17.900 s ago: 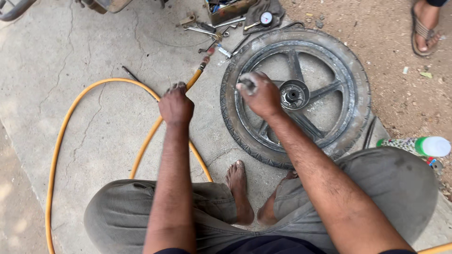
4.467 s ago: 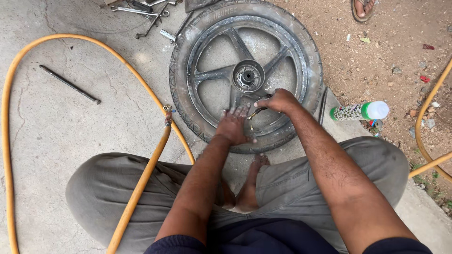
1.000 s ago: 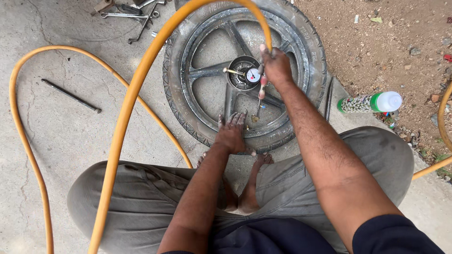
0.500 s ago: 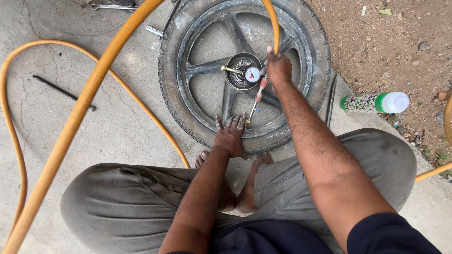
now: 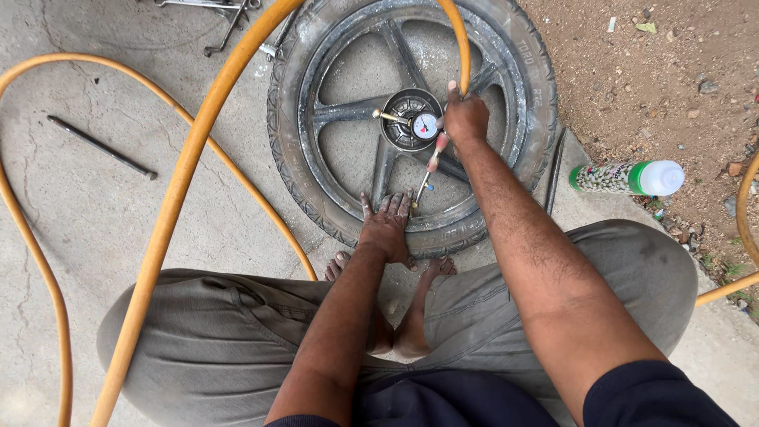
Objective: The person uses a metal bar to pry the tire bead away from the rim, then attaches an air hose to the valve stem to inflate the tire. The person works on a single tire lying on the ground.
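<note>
Open-air tyre repair spot: cracked concrete (image 5: pixel 118 229), dirt ground (image 5: pixel 656 79), air hose (image 5: pixel 182 182), scattered spanners (image 5: pixel 213 8).

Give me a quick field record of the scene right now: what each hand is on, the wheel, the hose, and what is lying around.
left hand: pressed flat on the near rim of the wheel, fingers spread
right hand: gripping the inflator gun with round pressure gauge above the hub
wheel: spoked, tyre fitted, lying flat on the concrete
air hose: orange, looping from the left up to the right hand
metal rod: on the concrete, left of the wheel
bottle: green and white, on its side, right of the wheel
spanners: top edge, partly cut off
</note>
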